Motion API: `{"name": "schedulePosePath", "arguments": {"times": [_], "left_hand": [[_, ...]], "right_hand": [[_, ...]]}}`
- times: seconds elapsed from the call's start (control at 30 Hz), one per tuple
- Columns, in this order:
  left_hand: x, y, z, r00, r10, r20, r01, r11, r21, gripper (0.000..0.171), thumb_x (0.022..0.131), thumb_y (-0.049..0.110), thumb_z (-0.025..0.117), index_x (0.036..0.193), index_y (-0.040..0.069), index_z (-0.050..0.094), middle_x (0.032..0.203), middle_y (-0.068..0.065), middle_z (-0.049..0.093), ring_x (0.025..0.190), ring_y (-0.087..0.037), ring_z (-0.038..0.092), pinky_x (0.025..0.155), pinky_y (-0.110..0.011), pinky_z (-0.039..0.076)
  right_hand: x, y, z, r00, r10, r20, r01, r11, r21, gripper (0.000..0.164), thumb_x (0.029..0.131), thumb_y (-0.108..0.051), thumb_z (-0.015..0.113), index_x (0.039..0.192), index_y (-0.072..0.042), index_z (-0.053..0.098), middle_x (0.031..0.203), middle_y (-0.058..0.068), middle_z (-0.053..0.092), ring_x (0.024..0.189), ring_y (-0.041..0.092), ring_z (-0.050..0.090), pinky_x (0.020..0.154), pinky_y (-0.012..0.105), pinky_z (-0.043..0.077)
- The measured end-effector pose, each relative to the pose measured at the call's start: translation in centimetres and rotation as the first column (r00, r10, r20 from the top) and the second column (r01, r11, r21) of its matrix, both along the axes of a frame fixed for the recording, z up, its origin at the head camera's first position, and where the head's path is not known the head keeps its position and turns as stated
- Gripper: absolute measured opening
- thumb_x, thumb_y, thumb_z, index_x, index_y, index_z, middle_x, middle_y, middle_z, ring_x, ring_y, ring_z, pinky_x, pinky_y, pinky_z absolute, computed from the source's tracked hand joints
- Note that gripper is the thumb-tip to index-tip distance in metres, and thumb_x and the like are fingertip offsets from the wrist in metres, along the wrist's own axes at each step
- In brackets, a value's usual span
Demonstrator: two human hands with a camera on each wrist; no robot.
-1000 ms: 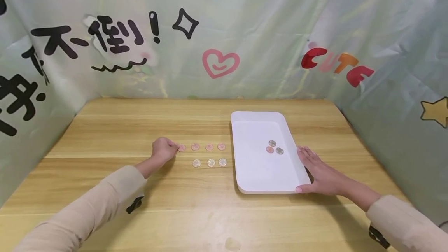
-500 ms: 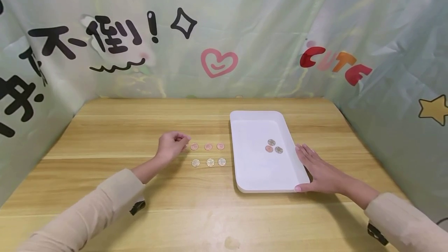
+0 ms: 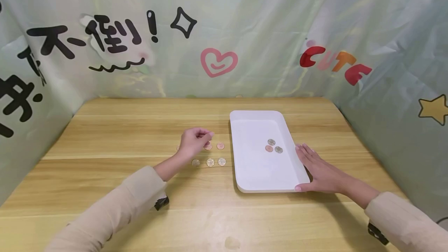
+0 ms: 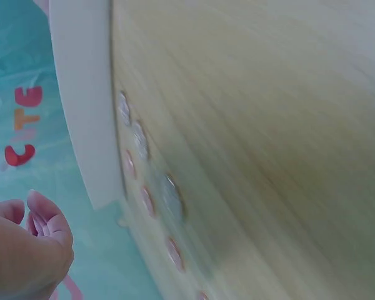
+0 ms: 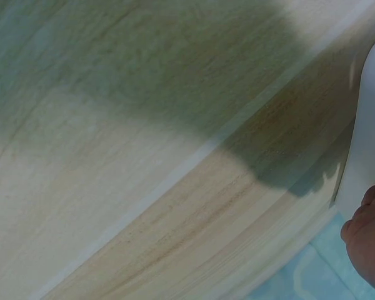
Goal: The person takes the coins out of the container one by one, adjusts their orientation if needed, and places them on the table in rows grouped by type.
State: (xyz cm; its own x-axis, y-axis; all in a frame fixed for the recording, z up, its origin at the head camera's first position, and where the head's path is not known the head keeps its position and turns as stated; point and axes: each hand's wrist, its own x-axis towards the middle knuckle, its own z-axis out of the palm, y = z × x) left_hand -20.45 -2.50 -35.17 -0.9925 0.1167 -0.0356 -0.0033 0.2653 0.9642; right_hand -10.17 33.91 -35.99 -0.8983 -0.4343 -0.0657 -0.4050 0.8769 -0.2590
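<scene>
My left hand point(image 3: 195, 142) hovers over the far row of copper-coloured coins, fingers loosely bent; no coin shows between them. In the left wrist view a small gap separates the thumb tip from the bent forefinger. That view shows several copper coins point(image 4: 148, 201) flat on the table beside a row of silver coins point(image 4: 140, 140). From the head, my left hand covers part of the copper row, while a copper coin point(image 3: 220, 146) lies uncovered at its right end. My right hand point(image 3: 322, 172) rests straight-fingered against the right rim of a white tray point(image 3: 250, 174).
Inside the tray lie two grey coins point(image 3: 278, 149) and one copper coin point(image 3: 268, 148). The wooden table point(image 3: 140, 123) is bounded at the back and sides by a printed cloth point(image 3: 266, 22). The near silver row point(image 3: 210, 162) runs up close to the tray's left side.
My left hand has left the leftmost copper coin and moved right along the row, rising above it. My right hand and the tray have stayed put.
</scene>
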Motion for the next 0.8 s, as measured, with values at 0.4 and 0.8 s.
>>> {"name": "schedulePosePath", "arguments": {"times": [0.4,0.8], "left_hand": [[0.0,5.4,1.1,0.997,-0.066,0.039,0.061,0.989,0.133,0.015,0.085,0.010,0.065,0.090,-0.004,0.066,0.070,-0.004,0.062,0.057,-0.008,0.058,0.060,-0.026,0.055],[0.8,11.6,3.7,0.990,-0.133,0.039,0.115,0.946,0.302,0.017,0.085,0.006,0.065,0.093,-0.009,0.065,0.075,-0.010,0.065,0.056,-0.003,0.055,0.060,-0.018,0.054]], "right_hand": [[0.1,-0.2,0.2,1.000,-0.009,0.000,0.009,1.000,0.014,0.113,0.072,-0.059,0.068,0.144,0.009,0.013,0.149,0.032,0.017,0.141,0.042,0.009,0.105,0.011,-0.015],[0.0,-0.4,0.6,1.000,-0.016,0.020,0.016,1.000,0.003,0.113,0.071,-0.059,0.068,0.142,0.011,0.016,0.149,0.032,0.017,0.139,0.045,0.011,0.115,0.026,-0.007]]}}
